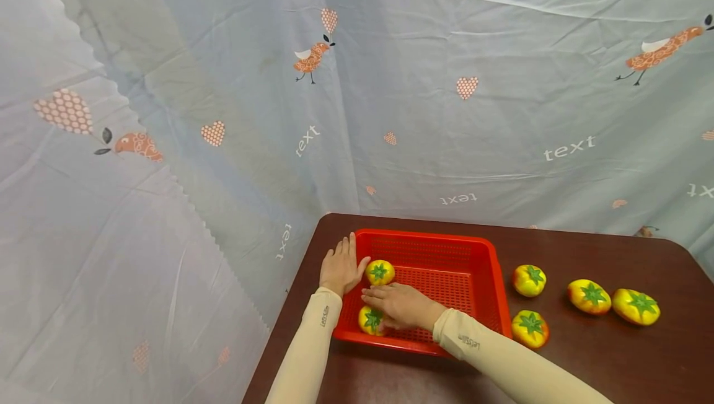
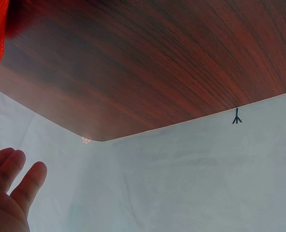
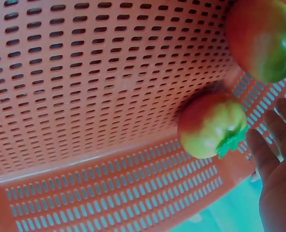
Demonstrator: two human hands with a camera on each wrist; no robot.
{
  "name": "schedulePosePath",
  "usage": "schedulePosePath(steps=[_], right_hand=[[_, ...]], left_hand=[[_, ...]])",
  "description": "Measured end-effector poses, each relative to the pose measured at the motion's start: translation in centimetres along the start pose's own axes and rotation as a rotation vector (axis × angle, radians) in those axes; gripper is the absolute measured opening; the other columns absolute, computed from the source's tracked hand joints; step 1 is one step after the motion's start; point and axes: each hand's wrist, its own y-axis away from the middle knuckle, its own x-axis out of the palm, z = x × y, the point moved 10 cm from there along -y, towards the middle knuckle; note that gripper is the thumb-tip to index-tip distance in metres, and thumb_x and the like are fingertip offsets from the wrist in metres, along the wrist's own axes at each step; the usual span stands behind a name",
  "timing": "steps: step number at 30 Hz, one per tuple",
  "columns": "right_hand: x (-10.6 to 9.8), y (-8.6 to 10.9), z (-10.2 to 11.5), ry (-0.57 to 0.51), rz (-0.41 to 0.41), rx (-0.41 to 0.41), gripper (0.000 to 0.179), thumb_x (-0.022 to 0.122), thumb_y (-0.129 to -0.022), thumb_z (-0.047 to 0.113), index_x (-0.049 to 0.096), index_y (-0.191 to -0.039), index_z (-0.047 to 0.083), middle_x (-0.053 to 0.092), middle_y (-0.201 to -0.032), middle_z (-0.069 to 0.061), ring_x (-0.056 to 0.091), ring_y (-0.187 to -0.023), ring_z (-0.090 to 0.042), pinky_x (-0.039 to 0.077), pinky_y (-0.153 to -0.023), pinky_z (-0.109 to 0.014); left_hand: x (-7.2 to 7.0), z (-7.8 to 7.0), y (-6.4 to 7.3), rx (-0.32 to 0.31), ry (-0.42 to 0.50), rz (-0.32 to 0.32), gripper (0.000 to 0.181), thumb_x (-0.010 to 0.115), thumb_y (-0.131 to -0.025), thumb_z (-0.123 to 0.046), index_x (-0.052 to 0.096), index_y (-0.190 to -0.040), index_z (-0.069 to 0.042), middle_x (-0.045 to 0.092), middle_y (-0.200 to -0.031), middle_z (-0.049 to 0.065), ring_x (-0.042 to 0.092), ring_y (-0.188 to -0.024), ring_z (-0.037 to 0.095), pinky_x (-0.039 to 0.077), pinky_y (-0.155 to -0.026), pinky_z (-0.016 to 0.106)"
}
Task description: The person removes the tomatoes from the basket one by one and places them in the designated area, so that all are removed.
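- The red basket is set on the dark table, where both arms can be brought to it from the near side.
- The left hand is laid along the basket's left end with fingers extended and nothing gripped; the basket is perhaps steadied this way (whether the rim is actually pressed cannot be told).
- The right hand is held low inside the basket, its fingers stretched out and partly over the near fruit. No grip is seen in the right wrist view, where the fingertips are shown just beside a fruit; the flat, reaching pose would suit a light push or a release.
- The far fruit is lodged beside the left hand's thumb, at the same left end of the basket. By packing both there, the rest of the perforated floor is kept free, probably for room.
- Outside, the upper round fruit and the lower round fruit are placed close to the basket's right wall, seemingly within easy reach of the right arm.
- Farther right, the inner long fruit and the outer long fruit are set side by side, their green crowns turned upward.
- Behind the table, a patterned cloth is hung, likely as a screen.
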Motion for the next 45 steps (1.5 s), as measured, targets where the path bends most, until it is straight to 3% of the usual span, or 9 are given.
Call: schedulePosePath(steps=[13, 21, 30, 45], right_hand=[[1.2, -1.2, 1.2, 0.014, 0.089, -0.022, 0.065, 0.066, -0.091, 0.043, 0.046, -0.147, 0.018, 0.049, -0.149, 0.004, 0.047, -0.136, -0.014, 0.043, -0.109, -0.036], [2.1, -1.7, 1.7, 0.045, 0.087, -0.06, 0.065, 0.07, -0.09, 0.036, 0.047, -0.147, 0.016, 0.05, -0.148, 0.003, 0.049, -0.135, -0.012, 0.042, -0.109, -0.03], [2.4, -1.7, 1.2, -0.03, 0.101, -0.024, 0.065, 0.07, -0.09, 0.033, 0.045, -0.148, 0.015, 0.048, -0.149, 0.001, 0.046, -0.137, -0.013, 0.042, -0.109, -0.029], [2.4, -1.4, 1.1, -0.029, 0.1, 0.002, 0.064, 0.068, -0.092, 0.034, 0.044, -0.148, 0.016, 0.048, -0.149, 0.003, 0.047, -0.137, -0.012, 0.044, -0.107, -0.027]], left_hand=[[-0.1, 0.0, 0.0, 0.001, -0.01, 0.012, 0.076, 0.035, -0.101, -0.054, 0.027, -0.153, 0.0, 0.046, -0.149, 0.018, 0.047, -0.136, 0.028, 0.04, -0.111, 0.043], [0.0, -0.1, 0.0, 0.008, -0.012, 0.017, 0.075, 0.034, -0.102, -0.054, 0.026, -0.153, 0.001, 0.046, -0.149, 0.018, 0.046, -0.136, 0.028, 0.041, -0.11, 0.043], [-0.3, -0.2, 0.1, 0.009, -0.013, 0.007, 0.076, 0.036, -0.101, -0.054, 0.027, -0.153, 0.0, 0.046, -0.149, 0.018, 0.047, -0.136, 0.027, 0.041, -0.11, 0.042], [-0.1, -0.2, 0.1, 0.009, -0.034, 0.012, 0.076, 0.035, -0.101, -0.054, 0.027, -0.153, 0.001, 0.047, -0.149, 0.017, 0.047, -0.136, 0.028, 0.042, -0.109, 0.043]])
